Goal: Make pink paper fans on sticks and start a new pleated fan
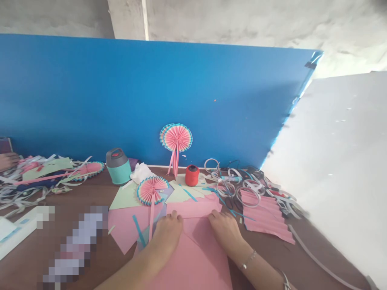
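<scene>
A large sheet of pink paper (199, 257) lies in front of me, with a strip along its far edge folded over. My left hand (169, 227) grips that fold near its left end, fingers curled and pressed down. At the right end, my right hand (222, 225) does the same; a bracelet circles that wrist. My fingertips are partly hidden. Just beyond my left hand rests a round pleated paper fan (151, 190) with a pink paper handle. Behind the sheet stands a spool of red thread (192, 176) on pale green paper (178, 195).
More pleated fans (178, 139) lean against the blue partition (136, 92). A teal container (118, 168) stands left of centre. Rolled strips (225, 187) and a pleated pink sheet (266, 213) lie to the right. Another person's hand (8, 160) shows at far left by paper scraps (48, 165).
</scene>
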A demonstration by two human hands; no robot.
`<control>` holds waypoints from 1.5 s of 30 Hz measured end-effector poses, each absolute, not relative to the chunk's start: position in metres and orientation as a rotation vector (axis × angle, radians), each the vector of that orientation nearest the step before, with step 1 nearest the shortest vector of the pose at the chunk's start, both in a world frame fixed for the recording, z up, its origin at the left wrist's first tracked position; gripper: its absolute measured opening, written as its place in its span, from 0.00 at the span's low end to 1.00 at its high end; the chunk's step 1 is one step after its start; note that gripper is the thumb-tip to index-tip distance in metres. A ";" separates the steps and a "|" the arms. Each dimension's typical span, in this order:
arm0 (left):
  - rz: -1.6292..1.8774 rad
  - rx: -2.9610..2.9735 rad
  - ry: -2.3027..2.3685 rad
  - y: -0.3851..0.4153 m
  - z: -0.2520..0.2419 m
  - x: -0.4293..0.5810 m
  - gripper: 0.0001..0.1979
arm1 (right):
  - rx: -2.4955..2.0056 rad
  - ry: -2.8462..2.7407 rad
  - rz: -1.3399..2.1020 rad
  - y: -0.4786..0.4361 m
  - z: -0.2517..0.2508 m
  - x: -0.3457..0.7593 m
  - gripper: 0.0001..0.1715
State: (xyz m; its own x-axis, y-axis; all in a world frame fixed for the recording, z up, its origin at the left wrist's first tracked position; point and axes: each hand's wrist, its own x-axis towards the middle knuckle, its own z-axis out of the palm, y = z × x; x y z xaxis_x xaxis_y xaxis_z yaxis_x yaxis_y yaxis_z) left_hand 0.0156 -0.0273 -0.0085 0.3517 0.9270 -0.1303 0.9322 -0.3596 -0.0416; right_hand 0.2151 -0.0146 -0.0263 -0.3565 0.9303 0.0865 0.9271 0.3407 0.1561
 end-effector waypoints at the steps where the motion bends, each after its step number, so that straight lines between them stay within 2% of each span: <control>1: -0.194 2.552 1.737 -0.025 -0.010 0.014 0.15 | 1.722 2.598 0.307 -0.012 -0.027 0.218 0.15; 5: -0.019 2.626 1.751 -0.015 -0.020 0.006 0.11 | 1.558 2.754 0.419 -0.002 -0.031 0.229 0.13; 10: 0.058 2.660 1.700 -0.014 -0.021 0.002 0.15 | 1.552 2.813 0.425 0.001 -0.033 0.233 0.13; 15: 0.046 2.600 1.669 -0.021 -0.006 0.002 0.19 | 1.606 2.846 0.313 -0.003 -0.027 0.234 0.15; 25: 0.193 2.469 1.730 -0.008 -0.017 -0.002 0.18 | 1.756 3.009 -0.056 0.002 -0.029 0.237 0.13; 36: 0.125 2.572 1.745 -0.004 -0.023 0.004 0.18 | 1.673 2.916 0.206 0.003 -0.029 0.233 0.12; 45: -0.211 2.535 1.692 -0.014 -0.007 0.014 0.20 | 1.540 2.816 0.408 -0.001 -0.027 0.225 0.12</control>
